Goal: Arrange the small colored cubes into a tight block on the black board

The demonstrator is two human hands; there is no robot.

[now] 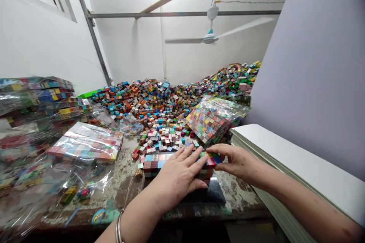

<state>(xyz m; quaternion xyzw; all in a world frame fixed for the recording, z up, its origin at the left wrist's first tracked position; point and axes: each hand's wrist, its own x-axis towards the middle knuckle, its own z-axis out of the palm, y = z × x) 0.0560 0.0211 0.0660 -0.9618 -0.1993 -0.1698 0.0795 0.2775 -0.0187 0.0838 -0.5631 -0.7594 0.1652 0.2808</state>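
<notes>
Rows of small patterned cubes (151, 165) are packed side by side into a block on a dark flat plate (216, 193) at the table's front. My left hand (179, 174) lies across the top of the block, fingers stretched out and the thumb along the near side. At the block's right end, my right hand (228, 159) has its fingers and thumb around red, yellow and blue cubes (211, 158). Loose cubes (165, 138) lie just behind the block. Part of the block is hidden under my left hand.
A large heap of cubes (171, 97) covers the back. Plastic-wrapped cube packs stand at left (88, 142) and right (212, 117), with clear film (65, 182) at the left. White sheets (285, 152) are stacked on the right. A fan (210, 38) hangs above.
</notes>
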